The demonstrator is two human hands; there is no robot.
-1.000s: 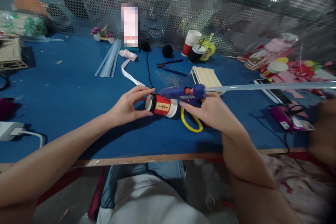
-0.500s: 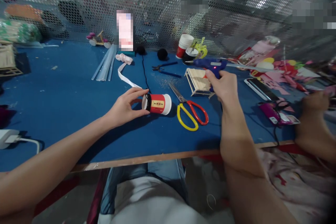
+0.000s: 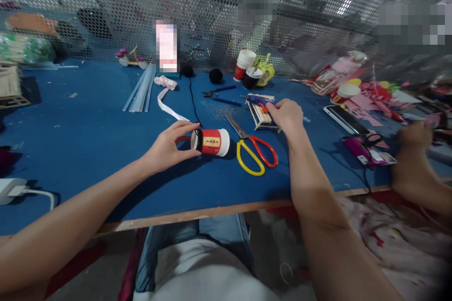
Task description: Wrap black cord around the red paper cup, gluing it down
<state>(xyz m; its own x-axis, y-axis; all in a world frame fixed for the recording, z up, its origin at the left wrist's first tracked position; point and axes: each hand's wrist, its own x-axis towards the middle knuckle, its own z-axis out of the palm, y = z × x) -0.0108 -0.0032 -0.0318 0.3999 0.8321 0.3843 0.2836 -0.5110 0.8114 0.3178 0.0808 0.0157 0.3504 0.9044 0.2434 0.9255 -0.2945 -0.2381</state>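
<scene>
My left hand (image 3: 176,143) grips the black-wrapped end of a red and white paper cup (image 3: 211,142) lying on its side. My right hand (image 3: 287,115) is closed on a blue glue gun (image 3: 259,100), which is over a small rack of wooden sticks (image 3: 263,117). Scissors with one yellow and one red handle (image 3: 251,153) lie between my hands. Black yarn runs from a ball (image 3: 187,71) toward the cup. White ribbon (image 3: 169,109) lies behind my left hand.
Behind are pliers (image 3: 222,95), clear glue sticks (image 3: 140,89), stacked cups (image 3: 245,63) and another black ball (image 3: 215,75). At right are a phone (image 3: 346,120), a purple object (image 3: 363,151) and another person's hand (image 3: 416,141). A white plug (image 3: 12,190) is at left.
My right hand has moved left and slightly down with the glue gun, bringing it over the stick rack. My left hand still holds the cup in nearly the same place.
</scene>
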